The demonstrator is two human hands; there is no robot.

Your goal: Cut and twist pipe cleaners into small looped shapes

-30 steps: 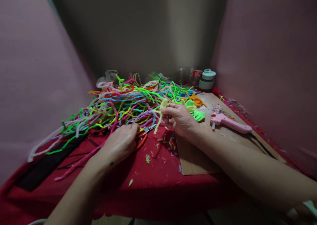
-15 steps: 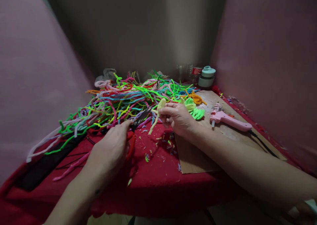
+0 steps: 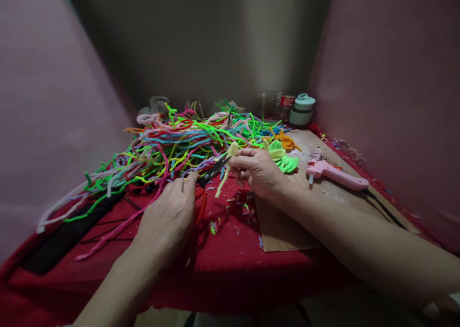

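My left hand (image 3: 176, 204) is closed around the red handles of a pair of scissors (image 3: 212, 172), whose dark blades point up and right. Between the pinched fingers of my right hand (image 3: 253, 171) is a pale yellow pipe cleaner (image 3: 233, 148), looped at the top with a tail hanging down. The blade tips lie at the yellow piece, right beside my right fingertips; whether they touch it I cannot tell. Behind my right hand lie bright green looped pieces (image 3: 287, 163).
A large heap of coloured pipe cleaners (image 3: 194, 137) covers the table's back. On the right, a pink glue gun (image 3: 336, 174) rests on a cardboard sheet (image 3: 283, 228). A mint-lidded container (image 3: 302, 110) stands behind. Clippings dot the red cloth (image 3: 223, 250).
My left hand has moved right and slightly up, bringing the scissor blades to the yellow piece. My right hand has barely moved and still pinches it.
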